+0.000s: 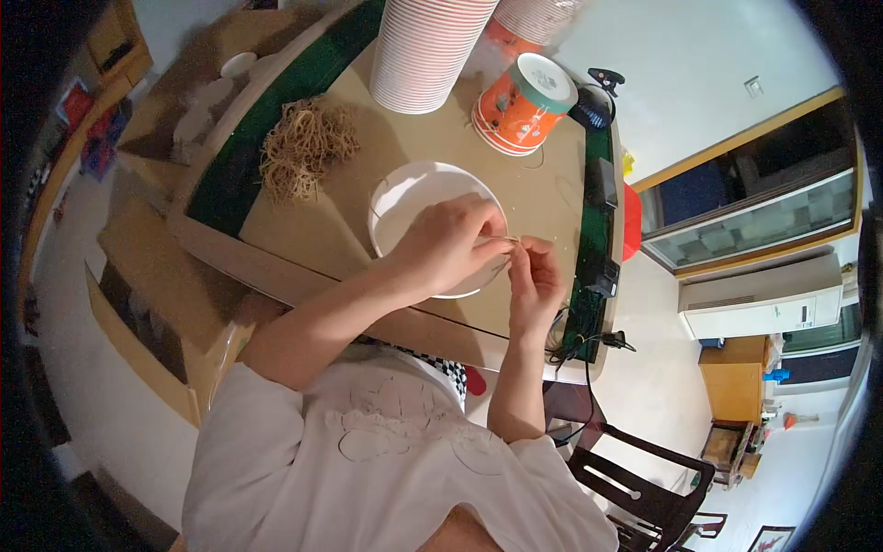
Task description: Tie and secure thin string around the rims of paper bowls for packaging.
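Note:
A white round bowl-like tub (405, 198) stands on the table in front of me, its inside facing up. Over its right side my left hand (449, 241) pinches a thin tan strand (501, 238) between thumb and fingers. My right hand (537, 281) meets it there, fingertips closed on the same strand at the tub's right rim. Another thin strand crosses the tub's left rim. Beyond the tub to the left lies a tangled heap of tan strands (308, 150). The lower right of the tub is partly hidden by my hands.
A tall stack of white paper tubs (432, 55) rises at the back. An upside-down orange and green tub (524, 104) stands right of it. Black adapters (602, 276) and cables line the table's right edge. A dark chair (644, 478) is at lower right, cardboard boxes (152, 267) at left.

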{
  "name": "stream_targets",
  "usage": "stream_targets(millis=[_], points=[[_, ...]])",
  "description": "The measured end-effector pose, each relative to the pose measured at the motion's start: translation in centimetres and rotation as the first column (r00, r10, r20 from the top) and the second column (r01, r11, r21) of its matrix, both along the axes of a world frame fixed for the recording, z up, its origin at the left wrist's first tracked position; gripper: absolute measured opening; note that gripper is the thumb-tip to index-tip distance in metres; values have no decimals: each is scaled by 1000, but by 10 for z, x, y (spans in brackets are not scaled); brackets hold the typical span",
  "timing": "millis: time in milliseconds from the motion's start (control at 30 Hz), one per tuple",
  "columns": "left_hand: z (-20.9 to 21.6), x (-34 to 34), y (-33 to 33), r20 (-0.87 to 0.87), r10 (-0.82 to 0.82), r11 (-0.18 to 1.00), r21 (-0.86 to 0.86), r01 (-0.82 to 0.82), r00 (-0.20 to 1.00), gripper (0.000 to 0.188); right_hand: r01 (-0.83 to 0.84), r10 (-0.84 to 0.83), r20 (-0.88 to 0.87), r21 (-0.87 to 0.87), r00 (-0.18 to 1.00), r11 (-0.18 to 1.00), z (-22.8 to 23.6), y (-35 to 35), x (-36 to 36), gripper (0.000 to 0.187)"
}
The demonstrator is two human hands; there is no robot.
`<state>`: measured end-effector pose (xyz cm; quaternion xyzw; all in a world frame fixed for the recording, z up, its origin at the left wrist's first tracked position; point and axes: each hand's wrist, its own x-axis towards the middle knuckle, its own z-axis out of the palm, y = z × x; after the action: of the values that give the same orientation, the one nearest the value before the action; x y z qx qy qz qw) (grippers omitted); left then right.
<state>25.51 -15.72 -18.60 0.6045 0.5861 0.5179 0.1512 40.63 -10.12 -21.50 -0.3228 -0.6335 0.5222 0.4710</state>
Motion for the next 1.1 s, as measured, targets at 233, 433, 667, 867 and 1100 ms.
stream_targets(millis=[233, 433, 667, 867, 1100], points=[[11, 4, -6, 168, -186, 982, -6, 189, 968, 8, -67, -15, 180, 444, 983, 894, -6, 4, 16, 12], [23, 11, -12, 433, -357, 929, 70, 364, 828, 5, 1, -101, 201, 445, 974, 896, -25, 10, 20, 11], [35, 2, -6, 410, -332, 943, 126, 307, 850, 6, -145, 141, 115, 31, 983, 989, -16, 12, 30, 33], [27, 7, 2, 374, -340, 940, 109, 323, 863, 8, -17, -66, 162, 465, 985, 885, 27, 9, 21, 12], [4, 10, 10, 37, -137, 982, -123, 140, 990, 12, -11, -29, 145, 270, 989, 963, 42, 10, 13, 5]])
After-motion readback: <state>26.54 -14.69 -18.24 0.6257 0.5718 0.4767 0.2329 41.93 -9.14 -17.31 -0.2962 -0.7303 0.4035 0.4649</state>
